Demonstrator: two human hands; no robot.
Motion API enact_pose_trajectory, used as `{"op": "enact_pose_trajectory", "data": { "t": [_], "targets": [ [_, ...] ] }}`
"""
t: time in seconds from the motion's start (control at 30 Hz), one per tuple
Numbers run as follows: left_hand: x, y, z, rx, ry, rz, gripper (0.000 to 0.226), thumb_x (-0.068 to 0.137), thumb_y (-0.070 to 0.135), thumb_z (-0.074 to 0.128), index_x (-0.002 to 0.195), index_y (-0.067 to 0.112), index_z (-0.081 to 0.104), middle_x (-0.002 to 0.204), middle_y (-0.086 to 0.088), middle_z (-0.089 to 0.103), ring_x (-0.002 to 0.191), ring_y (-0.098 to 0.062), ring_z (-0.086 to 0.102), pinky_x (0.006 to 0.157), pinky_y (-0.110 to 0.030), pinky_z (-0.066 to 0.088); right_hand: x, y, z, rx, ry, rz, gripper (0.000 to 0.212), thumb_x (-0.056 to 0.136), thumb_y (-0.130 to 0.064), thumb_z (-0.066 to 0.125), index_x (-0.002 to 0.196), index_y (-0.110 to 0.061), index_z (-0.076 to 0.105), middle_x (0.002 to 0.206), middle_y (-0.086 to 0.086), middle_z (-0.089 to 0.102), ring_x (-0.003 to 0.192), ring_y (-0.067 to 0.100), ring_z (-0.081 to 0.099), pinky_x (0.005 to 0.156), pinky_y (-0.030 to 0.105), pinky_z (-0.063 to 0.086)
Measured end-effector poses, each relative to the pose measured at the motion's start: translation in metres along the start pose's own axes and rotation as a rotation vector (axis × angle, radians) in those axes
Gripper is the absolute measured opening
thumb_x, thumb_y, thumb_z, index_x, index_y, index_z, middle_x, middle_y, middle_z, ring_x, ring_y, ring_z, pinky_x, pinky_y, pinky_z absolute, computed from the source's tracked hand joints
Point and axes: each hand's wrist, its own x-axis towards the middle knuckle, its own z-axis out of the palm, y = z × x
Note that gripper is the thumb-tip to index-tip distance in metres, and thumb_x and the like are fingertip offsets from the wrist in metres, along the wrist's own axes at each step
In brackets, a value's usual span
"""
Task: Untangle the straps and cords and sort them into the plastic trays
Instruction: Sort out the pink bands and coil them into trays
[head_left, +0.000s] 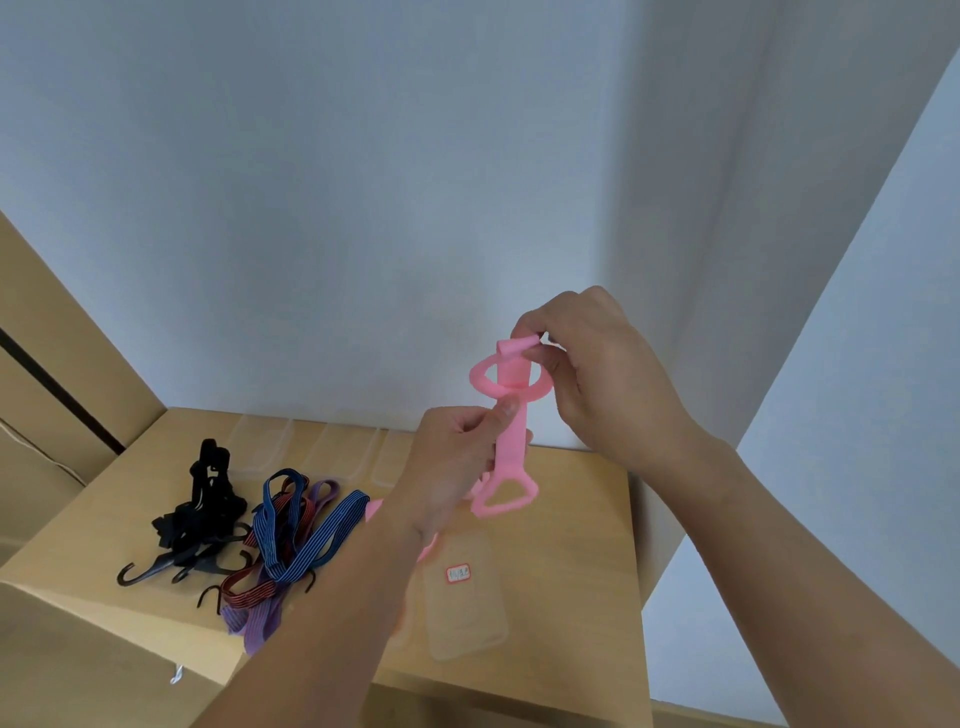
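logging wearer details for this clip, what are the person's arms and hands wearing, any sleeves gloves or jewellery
Both are bare. The left hand and right hand have no gloves and no rings showing. The forearms are uncovered right to the frame edge, with no sleeve cuffs, watch or wristbands in view.

Pink strap (511, 441) upright above clear tray (467, 603) (striped cords (291, 540) leftward)

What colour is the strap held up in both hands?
Pink strap, plain, seen best in the head view, gripped by left hand and right hand.
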Motion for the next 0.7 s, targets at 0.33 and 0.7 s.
{"op": "enact_pose_trajectory", "data": {
  "t": [0.33,0.7],
  "targets": [
    [0.011,0.016,-0.005,-0.296,-0.075,-0.084,0.018,0.090,0.005,0.066,0.101,0.008,0.081,0.099,-0.016,0.076,0.084,-0.029,0.072,0.077,-0.042,0.062,-0.052,-0.001,0.016,-0.143,0.082,-0.172,0.029,0.102,-0.006,0.044,0.095,-0.002,0.072,0.100,0.009,0.070,0.081,0.033,0.058,0.066,0.039,0.049],
    [0.010,0.025,-0.008,-0.505,-0.221,-0.176,0.061,0.093,0.040,0.059,0.126,-0.010,0.063,0.108,-0.021,0.068,0.086,-0.032,0.070,0.074,-0.039,0.060,-0.076,-0.001,0.023,-0.223,0.059,-0.117,0.037,0.077,0.014,0.048,0.096,-0.006,0.073,0.100,0.006,0.070,0.078,0.028,0.055,0.060,0.034,0.042]
  ]
}}
